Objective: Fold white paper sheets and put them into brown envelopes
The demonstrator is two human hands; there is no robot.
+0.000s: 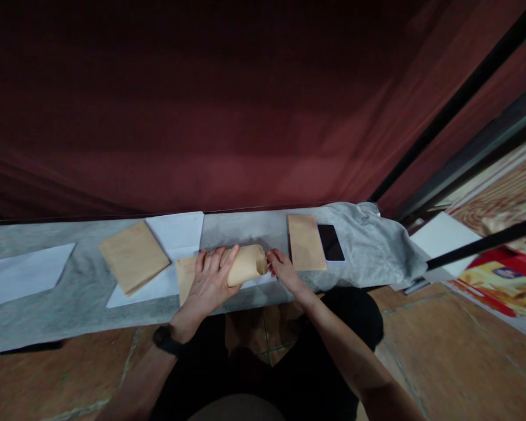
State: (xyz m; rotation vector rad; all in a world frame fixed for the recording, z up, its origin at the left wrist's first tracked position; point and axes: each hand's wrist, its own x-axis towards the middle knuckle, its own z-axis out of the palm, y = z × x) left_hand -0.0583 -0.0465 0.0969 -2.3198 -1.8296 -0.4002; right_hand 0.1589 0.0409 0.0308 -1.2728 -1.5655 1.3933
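A brown paper envelope [246,262] lies in front of me, its right end bulging into an open mouth. My left hand [213,278] rests flat on it, fingers stretched out and thumb spread along the bulge. At the mouth, the fingers of my right hand [280,266] are pinched together; what is between them is too small to make out. White paper [258,281] shows under the envelope, partly hidden by it and my hands.
A grey cloth [87,313] covers the narrow bench. Left are a brown envelope stack [134,256] and white sheets [24,275]. Right are another brown envelope [307,242] and a phone [331,242]. A red curtain [245,128] hangs behind; a black pole [456,111] slants at right.
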